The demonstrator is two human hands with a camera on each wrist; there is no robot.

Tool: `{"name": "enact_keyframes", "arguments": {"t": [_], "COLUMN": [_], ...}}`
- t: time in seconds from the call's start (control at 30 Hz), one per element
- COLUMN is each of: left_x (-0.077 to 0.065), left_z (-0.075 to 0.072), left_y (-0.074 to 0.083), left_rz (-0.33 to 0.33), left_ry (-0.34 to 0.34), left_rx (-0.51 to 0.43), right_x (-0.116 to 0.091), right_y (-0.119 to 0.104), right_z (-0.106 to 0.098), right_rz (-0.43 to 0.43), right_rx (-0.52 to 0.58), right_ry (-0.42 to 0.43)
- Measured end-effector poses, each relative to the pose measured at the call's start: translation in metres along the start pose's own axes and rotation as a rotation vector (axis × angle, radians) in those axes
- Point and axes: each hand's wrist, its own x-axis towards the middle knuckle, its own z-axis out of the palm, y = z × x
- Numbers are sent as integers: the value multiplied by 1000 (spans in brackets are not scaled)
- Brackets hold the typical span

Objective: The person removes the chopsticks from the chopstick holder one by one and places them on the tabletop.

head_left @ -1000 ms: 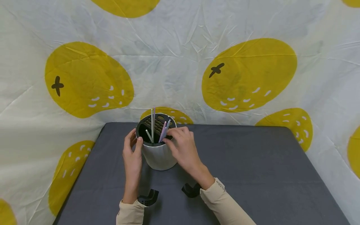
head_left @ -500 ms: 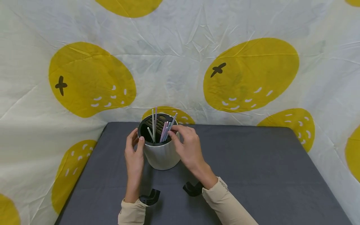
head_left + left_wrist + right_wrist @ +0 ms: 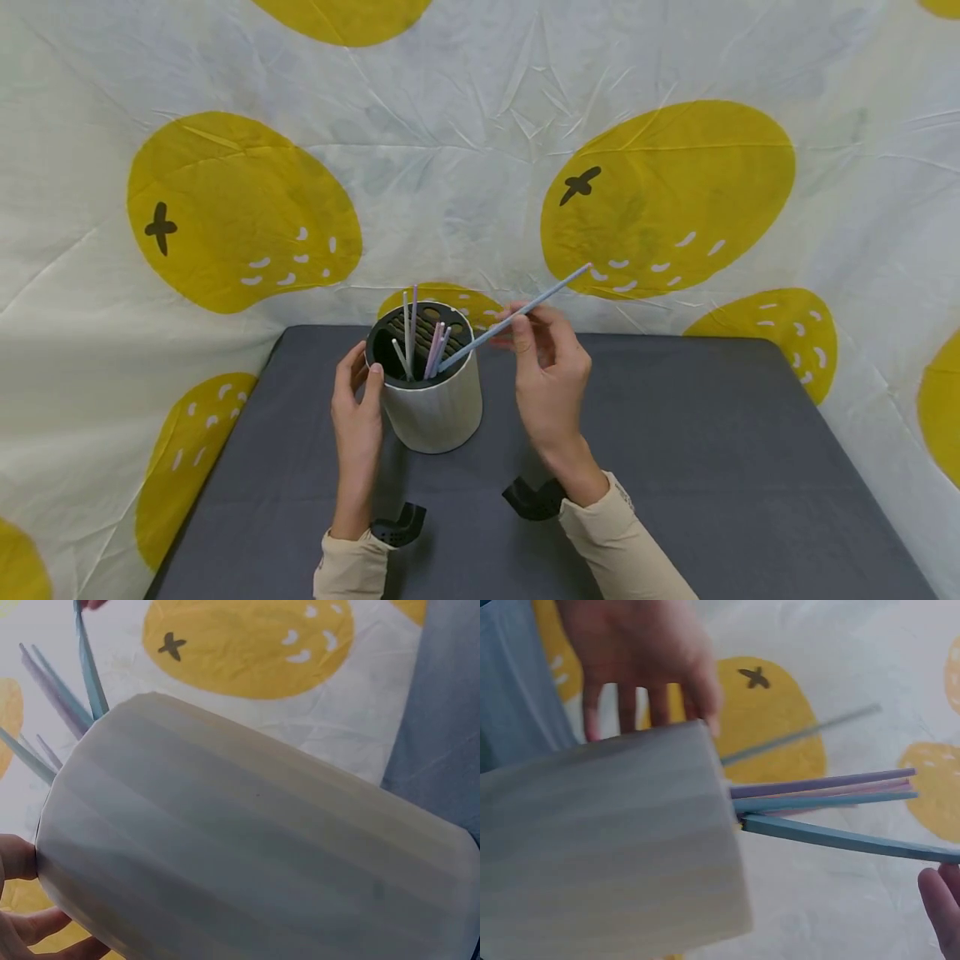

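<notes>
In the head view we see a long, thin pale blue stick just right of centre, slanting toward the upper right, its lower end at the mouth of a silvery-white cylindrical holder; how deep it reaches, we cannot tell. The fingers of the right hand pinch it partway up, with some blur. We judge the stick very light and fairly stiff, though it curves slightly in the right wrist view, so we would expect it to bend or snap under sideways force. Mid-length between thumb and fingertips looks the best hold.

The holder, smooth and probably a little slippery, looks steadiest gripped near its rim, where the fingers of the left hand wrap its side. Its black slotted top insert looks rigid. Upright white and purple sticks and shorter pink and lavender sticks stand in it.

We find no brand or label on the holder; dark marks on the right beige sleeve are too small to read. Around lies the dark grey surface, backed by white cloth printed with yellow fruit.
</notes>
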Motion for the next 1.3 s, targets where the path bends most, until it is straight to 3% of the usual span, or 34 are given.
{"name": "enact_keyframes", "arguments": {"t": [0.3, 0.53, 0.93, 1.3], "left_x": [-2, -1, -2, -1], "left_z": [-1, -1, 0, 0], "left_y": [2, 3, 3, 1], "left_rz": [-20, -30, -36, -21], "left_ry": [4, 3, 10, 12], "left_rx": [5, 12, 21, 21], "right_x": [16, 18, -11, -38], "right_y": [-12, -8, 20, 53], "right_z": [-26, -42, -63, -70], "right_rz": [37, 177, 533, 695], "right_rx": [167, 222, 90, -5], "right_ry": [188, 267, 214, 160]}}
